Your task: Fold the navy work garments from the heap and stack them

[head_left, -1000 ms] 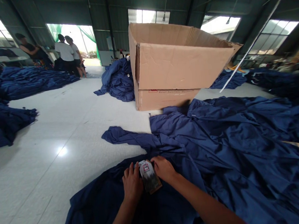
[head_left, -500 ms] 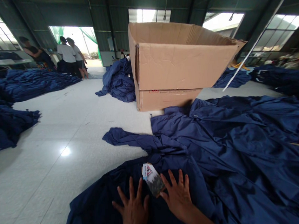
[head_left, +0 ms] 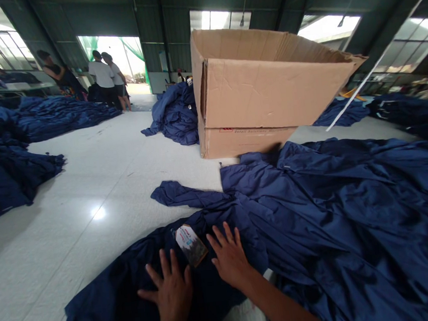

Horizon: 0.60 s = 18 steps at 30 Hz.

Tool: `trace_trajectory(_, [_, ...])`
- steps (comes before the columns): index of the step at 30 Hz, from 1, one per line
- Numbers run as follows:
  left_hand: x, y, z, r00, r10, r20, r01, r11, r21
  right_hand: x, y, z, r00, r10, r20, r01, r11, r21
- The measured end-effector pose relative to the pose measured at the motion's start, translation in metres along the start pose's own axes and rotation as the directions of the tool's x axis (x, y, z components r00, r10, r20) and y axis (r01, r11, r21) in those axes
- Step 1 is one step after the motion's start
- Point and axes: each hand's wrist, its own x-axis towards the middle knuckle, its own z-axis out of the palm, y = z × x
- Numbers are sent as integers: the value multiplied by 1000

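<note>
Both palms press down on a dark navy garment (head_left: pixel 108 286) spread over the pale floor. My left hand (head_left: pixel 171 288) lies on the cloth with its fingers spread. To its right, my right hand (head_left: pixel 228 255) rests flat on the same garment, fingers also apart. Between and just beyond the fingertips lies a printed hang tag (head_left: pixel 191 245), white at one end and dark at the other. A sleeve (head_left: pixel 189 193) of navy cloth reaches out to the left beyond the hands.
A large open cardboard box (head_left: pixel 260 90) stands ahead. A heap of navy garments (head_left: pixel 354 202) covers the right side, with more piles (head_left: pixel 6 170) at the left and a bundle (head_left: pixel 175 113) beside the box. Several people (head_left: pixel 106 80) stand at the back left. A white strap (head_left: pixel 354 91) hangs at right.
Both hands have shifted left and slightly forward, and the garment and tag have moved with them. A patch of floor now shows below my right forearm. The hang tag lies turned differently.
</note>
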Motion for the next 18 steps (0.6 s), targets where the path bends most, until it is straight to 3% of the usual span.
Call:
trace_trajectory(3, [-28, 23, 2, 969, 246, 1, -246, 969, -37, -23, 10, 7, 945, 323, -41, -326, 942, -76])
trace_trajectory(5, [-46, 36, 11, 948, 319, 9, -318, 946, -71, -36, 22, 19, 892, 452, -21, -452, 888, -85])
trace_trajectory(7, [-55, 41, 23, 941, 339, 20, -336, 937, -94, -42, 35, 32, 905, 425, -29, -426, 903, -51])
trace_trajectory(9, [-52, 33, 35, 927, 375, 18, -370, 921, -124, -40, 48, 40, 930, 353, -100, -354, 935, 10])
trace_trajectory(11, [-40, 12, 42, 892, 451, -14, -447, 880, -157, -33, 59, 43, 911, 350, -218, -343, 937, 71])
trace_trajectory(14, [-24, -37, 39, 857, 503, -116, -515, 843, -156, -20, 71, 39, 825, 466, -320, -458, 883, 104])
trace_trajectory(16, [-23, -73, 28, 895, 409, -175, -431, 896, -106, -13, 76, 33, 821, 499, -278, -498, 864, 80])
trace_trajectory(18, [-30, -106, 15, 943, 247, -221, -261, 965, -35, -8, 83, 26, 851, 477, -221, -473, 878, 75])
